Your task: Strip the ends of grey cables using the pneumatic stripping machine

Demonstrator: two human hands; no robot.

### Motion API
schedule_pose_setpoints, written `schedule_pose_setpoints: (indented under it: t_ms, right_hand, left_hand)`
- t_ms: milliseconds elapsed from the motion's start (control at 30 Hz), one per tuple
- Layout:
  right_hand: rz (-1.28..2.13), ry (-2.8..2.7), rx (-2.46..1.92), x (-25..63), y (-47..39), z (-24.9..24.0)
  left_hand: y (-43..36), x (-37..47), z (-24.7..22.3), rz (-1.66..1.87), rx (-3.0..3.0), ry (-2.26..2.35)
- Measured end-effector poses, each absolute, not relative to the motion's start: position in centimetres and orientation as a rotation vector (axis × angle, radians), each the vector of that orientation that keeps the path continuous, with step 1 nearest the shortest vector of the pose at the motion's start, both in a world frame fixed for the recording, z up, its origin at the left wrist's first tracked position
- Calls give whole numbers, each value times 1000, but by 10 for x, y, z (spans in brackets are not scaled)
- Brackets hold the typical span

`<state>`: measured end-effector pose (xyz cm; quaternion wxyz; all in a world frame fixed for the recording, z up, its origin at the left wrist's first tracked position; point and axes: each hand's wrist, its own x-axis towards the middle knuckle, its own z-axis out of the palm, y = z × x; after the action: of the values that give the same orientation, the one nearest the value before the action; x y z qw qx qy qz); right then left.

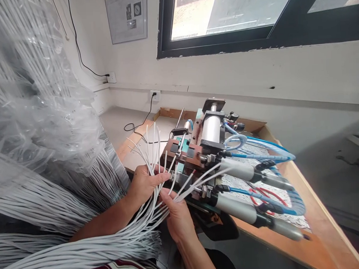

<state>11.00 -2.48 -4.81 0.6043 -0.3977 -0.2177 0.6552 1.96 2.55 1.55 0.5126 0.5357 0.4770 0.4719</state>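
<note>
A bundle of thin white cables runs across my lap from the left, its loose ends fanned out in front of a pneumatic machine. My left hand is closed around part of the bundle, thumb pointing right, with several cable ends standing up above it. Close beside it, my right hand grips other cables of the same bundle between thumb and fingers; their ends point right, toward the machine's lower cylinders. Both hands are just in front of the machine's jaws. The fingers' undersides are partly hidden by the cables.
Large stacks of grey-white cables, partly wrapped in clear plastic, fill the left side. The machine stands on a wooden-edged table with blue air hoses and metal cylinders jutting right. A black power cord runs to a wall socket.
</note>
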Motion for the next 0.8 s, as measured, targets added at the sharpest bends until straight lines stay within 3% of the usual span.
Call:
schedule_pose_setpoints:
  t_ms: [300, 600, 800]
  right_hand:
    - [1183, -425, -1052, 106, -31, -59]
    - [1297, -163, -986, 109, -23, -47]
    - [1484, -326, -950, 109, -23, -46]
  left_hand:
    - [22, 17, 7, 1110, 1277, 1141]
    - [24, 15, 6, 1124, 1342, 1200]
    - [22, 17, 7, 1100, 1299, 1107]
